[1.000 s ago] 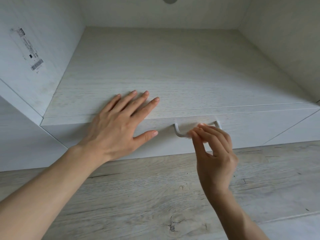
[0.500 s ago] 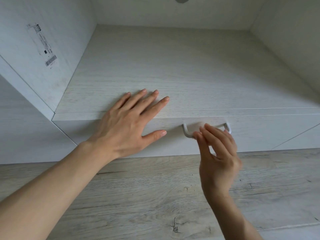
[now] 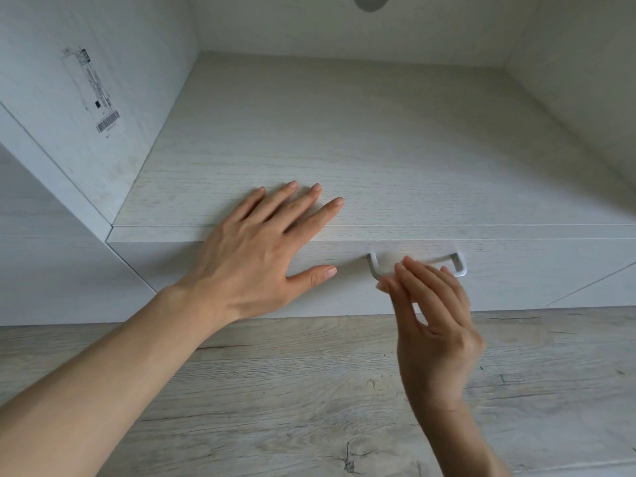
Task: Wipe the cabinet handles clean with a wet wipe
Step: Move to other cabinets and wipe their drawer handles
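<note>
- Floorboards (image 3: 275,390) of pale, knotted wood fill the nearest strip, and we see two bare forearms reach over them toward the cabinet.
- The right hand (image 3: 433,325) is the closer one. Its fingers are bent together with the thumb against the fingertips, pinching a white wet wipe (image 3: 390,262) at the left end of the handle (image 3: 444,260).
- We make out only a small pale patch of the wipe, between the fingertips and the front panel (image 3: 523,277), just inside the handle's left leg. We cannot tell how it is folded.
- The handle is a slim, light bar on two short legs, set level near the top of the front panel. Its right end is bare, and the fingers cover part of its middle.
- The left hand (image 3: 254,249) lies flat and spread wide, left of the handle and apart from it. Its four straight fingers rest on the shelf board (image 3: 344,132), and the thumb lies on the front panel.
- Beyond, the shelf board runs back between two side walls.
- On the left wall we see a printed label (image 3: 99,94) with a barcode; its print is too small to read.
- Farthest off, a grey round fitting (image 3: 370,1) is cut by the top edge.
</note>
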